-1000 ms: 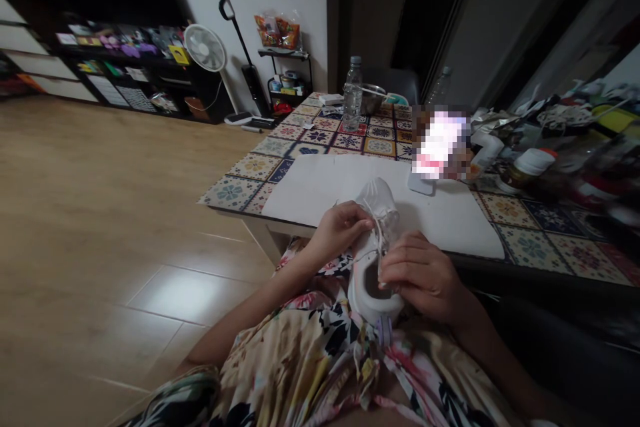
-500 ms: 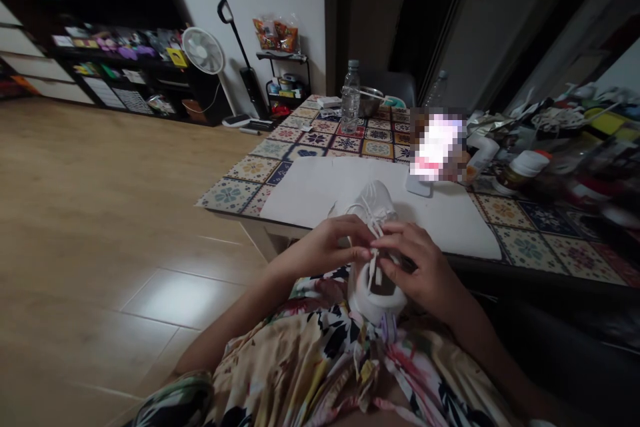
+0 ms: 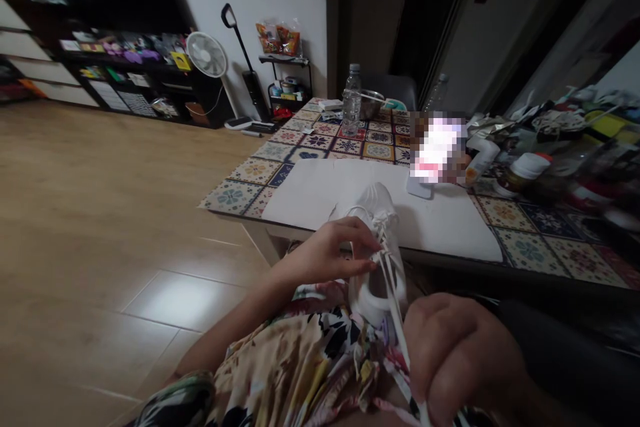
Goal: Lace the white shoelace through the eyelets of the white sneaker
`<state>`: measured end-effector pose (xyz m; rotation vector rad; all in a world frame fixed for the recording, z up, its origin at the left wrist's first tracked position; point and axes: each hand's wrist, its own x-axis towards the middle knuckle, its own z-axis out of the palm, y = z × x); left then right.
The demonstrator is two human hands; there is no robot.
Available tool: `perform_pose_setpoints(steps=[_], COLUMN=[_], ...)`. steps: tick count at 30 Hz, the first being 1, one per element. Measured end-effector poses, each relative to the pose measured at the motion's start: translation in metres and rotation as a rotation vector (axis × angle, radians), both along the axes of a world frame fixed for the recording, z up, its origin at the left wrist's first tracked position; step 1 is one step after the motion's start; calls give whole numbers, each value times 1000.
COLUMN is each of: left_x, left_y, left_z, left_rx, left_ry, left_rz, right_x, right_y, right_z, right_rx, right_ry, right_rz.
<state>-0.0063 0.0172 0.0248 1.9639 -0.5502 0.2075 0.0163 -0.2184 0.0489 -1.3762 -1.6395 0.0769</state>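
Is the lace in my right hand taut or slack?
Taut: the lace runs straight from the shoe to the right hand.

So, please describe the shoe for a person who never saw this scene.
Find the tile-patterned table, then the white sheet along its near edge. The white shoe points from the lap toward that sheet; unlike the sheet, it has laces, one stretched to the right hand.

On my feed I see a tile-patterned counter (image 3: pixel 231 196), a white sheet (image 3: pixel 320 188) lying along its near edge, a clear bottle (image 3: pixel 352 110) and metal bowl (image 3: pixel 372 108) standing farther back.
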Motion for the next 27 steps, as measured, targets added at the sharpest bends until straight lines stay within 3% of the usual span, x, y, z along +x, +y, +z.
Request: perform_pose_setpoints(steps=[2,5,8,16,22,24,27], left_x=[-1,-3,-3,2,-1,-4,-8], left_y=[-3,-8,-13,-9,-2,0,3], left_z=[0,-1,-5,-8,-6,-6,-2], left_rx=[0,-1,-19,-228,-456,-586,-826], left_ry=[-4,-2,14,137,228,193,12], left_rz=[19,40,14,-138,-308,-318,-317], right_x=[4,23,38,38,48,49,49], right_y=[-4,3,13,19,9,3,-7], right_z=[1,-6,-16,-19,-22,-22,-16], right_rx=[-35,-85,-198,-202,-197,-120,137], right_ry=[38,-8,-77,-137,157,301,503], right_rz=[31,-332,-469,-394,-192,-106,6])
